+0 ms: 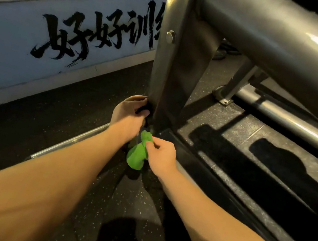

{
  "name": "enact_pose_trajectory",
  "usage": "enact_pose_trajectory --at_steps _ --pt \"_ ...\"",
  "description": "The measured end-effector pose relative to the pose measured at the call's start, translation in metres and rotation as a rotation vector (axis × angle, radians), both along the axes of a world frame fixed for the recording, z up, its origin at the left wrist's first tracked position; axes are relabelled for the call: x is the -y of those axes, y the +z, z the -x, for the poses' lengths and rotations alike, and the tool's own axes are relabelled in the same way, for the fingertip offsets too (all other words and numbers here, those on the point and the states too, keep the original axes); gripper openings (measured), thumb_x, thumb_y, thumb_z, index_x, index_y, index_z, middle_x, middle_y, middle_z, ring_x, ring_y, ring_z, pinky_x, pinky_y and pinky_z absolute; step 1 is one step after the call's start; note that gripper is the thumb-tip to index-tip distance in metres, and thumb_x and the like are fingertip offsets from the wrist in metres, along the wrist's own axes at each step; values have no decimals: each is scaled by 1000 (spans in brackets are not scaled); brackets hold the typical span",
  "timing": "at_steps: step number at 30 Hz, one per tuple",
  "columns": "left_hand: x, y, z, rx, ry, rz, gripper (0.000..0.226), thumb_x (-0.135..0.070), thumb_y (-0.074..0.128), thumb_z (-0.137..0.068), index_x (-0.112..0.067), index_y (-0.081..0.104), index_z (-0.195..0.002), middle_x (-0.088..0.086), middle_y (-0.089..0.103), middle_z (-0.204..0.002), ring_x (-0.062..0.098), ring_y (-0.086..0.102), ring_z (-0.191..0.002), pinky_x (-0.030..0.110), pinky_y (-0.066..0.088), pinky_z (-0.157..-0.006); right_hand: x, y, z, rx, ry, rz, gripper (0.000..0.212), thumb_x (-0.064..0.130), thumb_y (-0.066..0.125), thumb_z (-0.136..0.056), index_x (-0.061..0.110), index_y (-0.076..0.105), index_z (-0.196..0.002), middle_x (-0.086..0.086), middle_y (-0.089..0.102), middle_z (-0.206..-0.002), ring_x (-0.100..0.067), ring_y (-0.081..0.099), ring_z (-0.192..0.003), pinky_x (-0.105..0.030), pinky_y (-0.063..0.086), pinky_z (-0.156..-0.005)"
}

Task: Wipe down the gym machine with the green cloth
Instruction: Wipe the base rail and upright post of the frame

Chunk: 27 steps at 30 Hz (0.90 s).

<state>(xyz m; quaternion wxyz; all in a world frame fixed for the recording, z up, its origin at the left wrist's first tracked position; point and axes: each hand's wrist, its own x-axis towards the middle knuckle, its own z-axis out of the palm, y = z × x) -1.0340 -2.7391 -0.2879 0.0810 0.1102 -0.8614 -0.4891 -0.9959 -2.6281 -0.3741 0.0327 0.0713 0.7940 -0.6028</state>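
The gym machine's grey steel upright post (pixel 177 56) rises from the floor at centre, joined to a thick grey tube (pixel 273 34) that runs to the right. My left hand (pixel 127 113) grips a small dark part at the foot of the post. My right hand (pixel 160 154) pinches a bunched green cloth (pixel 137 154) just below the post's base. Part of the cloth hangs down from the fingers. The base of the post is partly hidden by both hands.
A white wall panel (pixel 40 41) with black brush lettering runs along the left. Dark speckled rubber flooring (pixel 49 118) lies below. A chrome bar (pixel 70 141) lies on the floor at left. A black platform (pixel 263 158) and a silver rail (pixel 290 123) sit to the right.
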Motion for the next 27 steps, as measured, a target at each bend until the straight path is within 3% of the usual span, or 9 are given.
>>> enact_pose_trajectory --at_steps 3,5,8,11,13,17,20,24,27 --pt "8 8 -13 60 -116 65 39 -11 58 -100 -25 59 -136 -9 60 -133 2 55 -119 1 41 -84 -4 6 -17 49 -17 86 31 35 61 -94 16 70 -70 -1 63 -61 -25 62 -63 -54 58 -72" --pt "16 14 -35 71 -78 223 36 -17 57 -101 -28 58 -135 -9 58 -129 1 52 -111 3 39 -80 -5 22 -24 -5 -36 74 34 36 59 -96 10 67 -74 -13 64 -68 -35 64 -66 -56 56 -72" --pt "43 18 -75 -2 52 464 42 -23 61 -99 -33 55 -139 -4 48 -141 14 47 -127 33 40 -111 -9 58 -29 -145 -122 30 28 34 57 -102 12 69 -90 -8 64 -87 -23 66 -84 -42 55 -82" --pt "78 24 -109 -25 129 624 42 -31 63 -98 -32 56 -139 -2 44 -139 22 35 -129 41 31 -112 5 88 -23 -257 -164 -20 28 39 53 -104 14 65 -102 -1 59 -104 -9 60 -90 -13 44 -75" --pt "97 26 -125 22 187 620 40 -37 62 -99 -31 56 -138 0 44 -137 25 33 -128 44 30 -109 29 92 -17 -255 -102 -73 30 36 54 -104 11 66 -113 -2 58 -115 -10 59 -97 -10 43 -78" --pt "125 23 -145 113 285 547 40 -38 60 -100 -23 56 -136 7 46 -135 29 37 -126 47 37 -105 94 84 -38 -307 188 -435 34 28 61 -100 8 67 -126 -9 49 -138 -28 47 -125 -41 37 -112" --pt "139 14 -153 113 334 404 37 -37 62 -99 -20 57 -132 5 46 -130 23 45 -119 45 45 -102 111 85 -53 -391 380 -534 37 31 55 -103 17 63 -136 -6 41 -144 -26 42 -127 -40 38 -111" --pt "148 7 -155 79 318 264 25 -41 65 -96 -24 62 -114 -3 50 -114 14 57 -94 38 55 -89 73 99 -31 -552 505 -1018 39 34 41 -106 22 58 -139 -10 47 -144 -32 47 -127 -44 42 -106" --pt "154 6 -158 54 334 296 18 -40 69 -93 -25 62 -102 -6 52 -104 13 56 -91 35 54 -86 52 104 -13 -414 442 -1154 41 29 37 -108 18 53 -143 -8 44 -150 -29 43 -133 -42 38 -108"
